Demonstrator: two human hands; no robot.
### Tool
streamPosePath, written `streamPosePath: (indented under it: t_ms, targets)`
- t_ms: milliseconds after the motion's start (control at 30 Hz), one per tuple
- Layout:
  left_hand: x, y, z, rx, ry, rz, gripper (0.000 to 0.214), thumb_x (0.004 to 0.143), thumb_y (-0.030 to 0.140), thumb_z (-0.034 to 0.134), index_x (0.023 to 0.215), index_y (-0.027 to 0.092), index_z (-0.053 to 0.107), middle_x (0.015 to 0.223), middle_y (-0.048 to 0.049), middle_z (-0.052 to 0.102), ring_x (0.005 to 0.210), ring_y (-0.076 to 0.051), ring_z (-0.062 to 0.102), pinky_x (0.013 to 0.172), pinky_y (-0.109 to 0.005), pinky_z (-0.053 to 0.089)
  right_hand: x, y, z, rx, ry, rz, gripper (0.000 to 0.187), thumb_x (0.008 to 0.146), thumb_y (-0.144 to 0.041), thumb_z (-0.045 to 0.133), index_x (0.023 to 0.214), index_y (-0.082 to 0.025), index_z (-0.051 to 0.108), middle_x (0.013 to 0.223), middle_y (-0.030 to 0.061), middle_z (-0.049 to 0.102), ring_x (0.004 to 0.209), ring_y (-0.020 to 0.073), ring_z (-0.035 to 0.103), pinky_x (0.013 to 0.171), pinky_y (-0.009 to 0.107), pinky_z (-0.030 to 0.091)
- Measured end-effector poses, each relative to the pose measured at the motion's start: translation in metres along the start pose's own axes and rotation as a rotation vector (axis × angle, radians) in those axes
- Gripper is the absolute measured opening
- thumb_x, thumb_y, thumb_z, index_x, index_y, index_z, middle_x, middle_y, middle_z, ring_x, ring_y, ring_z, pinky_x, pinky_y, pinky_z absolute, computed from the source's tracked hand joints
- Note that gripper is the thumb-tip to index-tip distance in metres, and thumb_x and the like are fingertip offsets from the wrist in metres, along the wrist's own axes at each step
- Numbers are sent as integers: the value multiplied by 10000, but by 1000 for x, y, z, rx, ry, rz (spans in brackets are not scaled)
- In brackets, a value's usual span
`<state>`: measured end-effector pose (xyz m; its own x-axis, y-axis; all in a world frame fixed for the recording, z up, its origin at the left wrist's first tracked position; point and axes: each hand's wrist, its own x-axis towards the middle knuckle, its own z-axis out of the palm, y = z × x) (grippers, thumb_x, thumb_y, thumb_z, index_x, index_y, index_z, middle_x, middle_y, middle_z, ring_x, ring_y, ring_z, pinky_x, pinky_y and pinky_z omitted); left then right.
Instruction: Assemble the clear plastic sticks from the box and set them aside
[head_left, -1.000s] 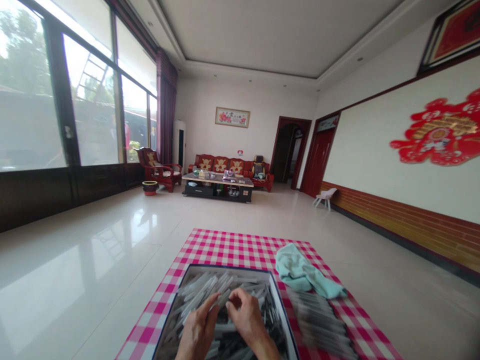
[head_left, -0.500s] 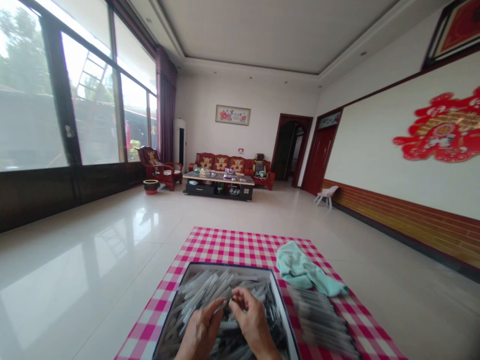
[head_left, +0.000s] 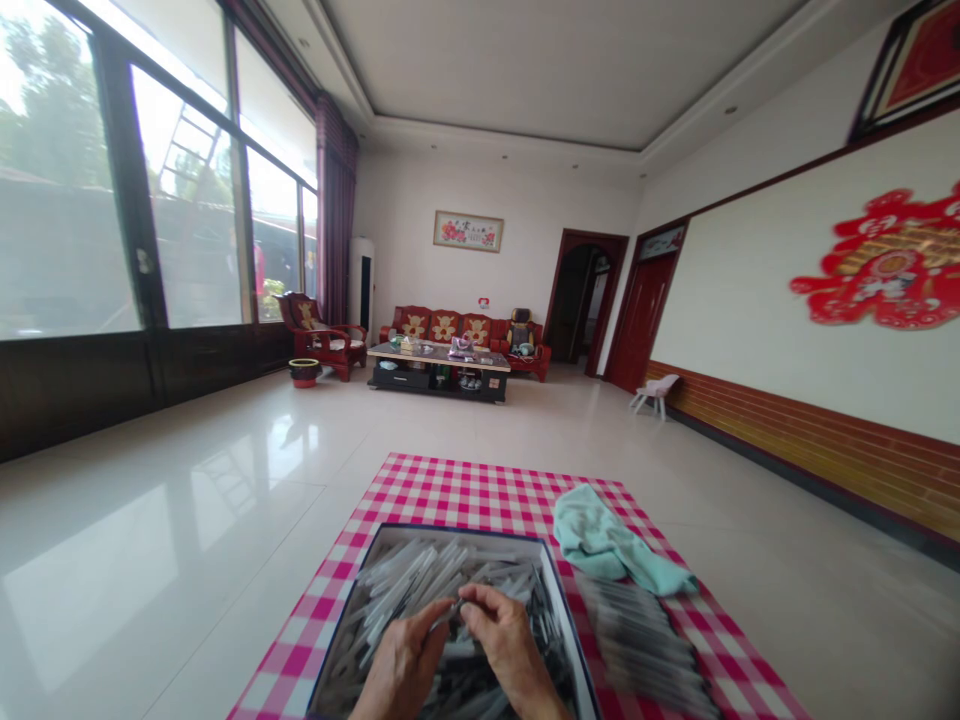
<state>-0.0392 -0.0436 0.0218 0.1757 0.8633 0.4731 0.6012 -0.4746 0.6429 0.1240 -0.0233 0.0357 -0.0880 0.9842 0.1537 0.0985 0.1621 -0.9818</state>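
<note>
Above an open box [head_left: 556, 585], my left hand [head_left: 405, 645] is closed in a pinch around a slim, pen-like tube [head_left: 444, 617]. My right hand [head_left: 504, 630] meets it from the other side, thumb and forefinger pinched at the tube's dark end. The fingers partly cover this small piece, so its exact shape is hard to see. Beneath both hands, the box holds a heap of clear and whitish plastic tubes [head_left: 420, 575] mixed with dark slim parts. To the right of the box lies a row of similar tubes with dark ends [head_left: 649, 645], blurred.
A pink-and-white checked cloth [head_left: 450, 485] covers the table. A crumpled mint-green towel [head_left: 611, 540] lies beyond the row of tubes. Farther off stand a low coffee table [head_left: 439, 378], a red wooden sofa [head_left: 442, 325] and a small white chair [head_left: 656, 392].
My right fingertips have closed in tighter at the tube's end, and the small dark piece there shows less. The box, towel and tube row stay put.
</note>
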Motion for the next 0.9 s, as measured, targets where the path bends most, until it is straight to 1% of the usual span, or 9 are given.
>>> streamPosePath:
  t_ms: [233,367,500,700,800,900]
  targets:
    - [0,4,-1,-13,-80,-44,350,900,282,401,1104,204,674,676,0,718,567,-137,642,547,-205,448,-1,1,1,-8,-42,-8,233,737,-305,628,898,-174,733,780,46,718,710,206,630,629,271,479]
    - [0,6,-3,-32,-132,-59,337,904,287,391,1074,204,670,682,2,702,579,-133,623,549,-205,418,-2,-1,0,-20,-49,-5,229,740,-310,633,892,-172,736,790,51,721,723,210,631,648,276,480]
    - [2,7,-4,-40,-163,-66,307,912,298,375,955,202,664,639,21,642,567,-119,567,541,-203,371,-4,-1,0,-23,-62,-24,221,740,-305,640,883,-170,740,812,59,724,751,216,631,681,280,478]
    - [1,4,0,-52,-177,-90,333,926,349,357,737,189,579,571,48,492,533,-95,425,523,-211,298,-5,0,-1,12,-78,-1,236,772,-319,611,904,-163,729,669,28,652,631,172,565,597,261,441]
    - [1,2,2,-48,-170,-97,345,925,361,357,690,188,541,557,54,445,523,-92,384,520,-219,279,-5,-1,0,63,-90,20,228,755,-333,642,878,-158,721,646,14,622,607,152,533,578,249,419]
    - [1,3,1,-51,-168,-92,352,922,368,359,675,189,535,550,51,433,520,-93,385,520,-223,274,-5,-4,0,118,-116,43,256,748,-389,666,846,-156,708,598,-7,585,569,135,502,553,238,399]
